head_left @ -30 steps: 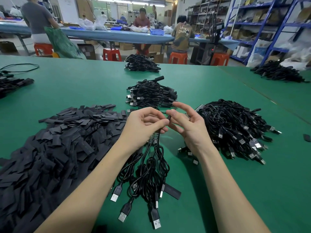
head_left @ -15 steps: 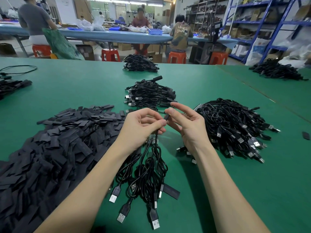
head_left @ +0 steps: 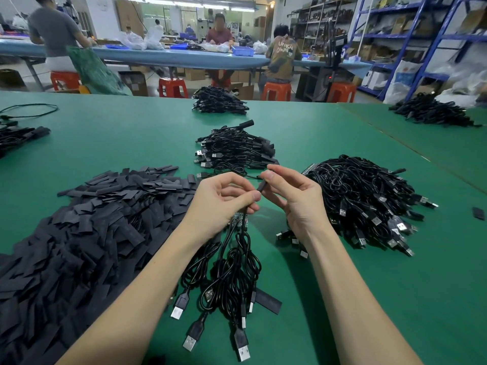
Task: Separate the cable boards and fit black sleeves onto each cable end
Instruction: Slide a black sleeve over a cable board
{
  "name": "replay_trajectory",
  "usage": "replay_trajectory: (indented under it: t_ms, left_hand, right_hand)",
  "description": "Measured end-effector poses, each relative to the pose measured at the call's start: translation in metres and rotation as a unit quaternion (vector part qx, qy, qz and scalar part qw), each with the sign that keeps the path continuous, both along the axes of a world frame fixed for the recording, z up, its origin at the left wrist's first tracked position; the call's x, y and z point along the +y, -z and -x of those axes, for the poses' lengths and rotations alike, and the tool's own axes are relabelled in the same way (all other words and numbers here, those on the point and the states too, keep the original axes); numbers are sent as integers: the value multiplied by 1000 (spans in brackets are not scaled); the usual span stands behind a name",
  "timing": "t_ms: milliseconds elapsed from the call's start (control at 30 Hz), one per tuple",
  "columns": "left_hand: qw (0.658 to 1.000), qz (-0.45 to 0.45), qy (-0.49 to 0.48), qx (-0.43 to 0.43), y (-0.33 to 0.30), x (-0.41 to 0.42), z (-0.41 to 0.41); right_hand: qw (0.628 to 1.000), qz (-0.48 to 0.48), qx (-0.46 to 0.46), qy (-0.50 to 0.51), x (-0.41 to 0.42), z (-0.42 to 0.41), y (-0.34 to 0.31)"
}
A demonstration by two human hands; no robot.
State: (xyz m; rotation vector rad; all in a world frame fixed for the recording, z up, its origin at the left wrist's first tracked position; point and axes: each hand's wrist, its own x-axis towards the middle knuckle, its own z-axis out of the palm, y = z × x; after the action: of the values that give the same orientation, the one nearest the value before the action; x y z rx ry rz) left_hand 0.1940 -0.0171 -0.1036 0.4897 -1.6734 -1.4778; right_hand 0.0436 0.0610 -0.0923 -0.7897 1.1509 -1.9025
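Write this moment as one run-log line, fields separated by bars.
left hand: grips black USB cable bundle | right hand: pinches small black sleeve | step: sleeving

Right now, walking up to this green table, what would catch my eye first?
Two bare hands at the centre: the left hand grips a bundle of black USB cables, the right hand pinches a small black sleeve. A sprawling heap of flat black sleeves fills the left, and a tangled pile of black cables sits right.

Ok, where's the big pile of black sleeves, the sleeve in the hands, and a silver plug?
pile of black sleeves (head_left: 79, 233), head view, middle of heap.
held sleeve (head_left: 261, 186), head view, its middle.
silver plug (head_left: 243, 353), head view, metal tip.
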Motion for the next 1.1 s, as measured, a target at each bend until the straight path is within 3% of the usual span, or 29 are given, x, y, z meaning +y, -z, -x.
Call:
replay_trajectory:
  t_ms: [200, 367, 433, 533, 600, 800, 933, 1033, 1100]
  left_hand:
    - [1000, -7, -9, -6, 1, 0, 2]
    - [999, -6, -30, -11, -1, 2, 6]
    - [995, 16, -32, -97, -3, 0, 7]
    - [958, 55, 45, -278, -2, 0, 2]
    - [943, 71, 57, -319, -2, 4, 2]
    - [964, 62, -42, -256, -18, 1, 9]
    - [968, 106, -77, -216, -44, -25, 29]
    - [935, 216, -131, -249, -64, -59, 50]
    - [889, 296, -154, -313, -69, -84, 61]
  right_hand:
    - [1000, -4, 19, 12, -2, -3, 3]
    - [998, -4, -39, 40, -4, -10, 0]
    - [993, 2, -100, 65, -5, -8, -3]
    - [981, 25, -160, 104, -4, 0, -9]
    - [979, 36, -158, 122, -2, 5, -12]
    - [967, 61, -169, 179, 0, 18, -15]
    - [974, 1, -154, 167, -1, 25, -12]
    - [978, -44, -149, 142, -2, 25, -9]
    - [982, -68, -130, 121, -3, 22, -5]
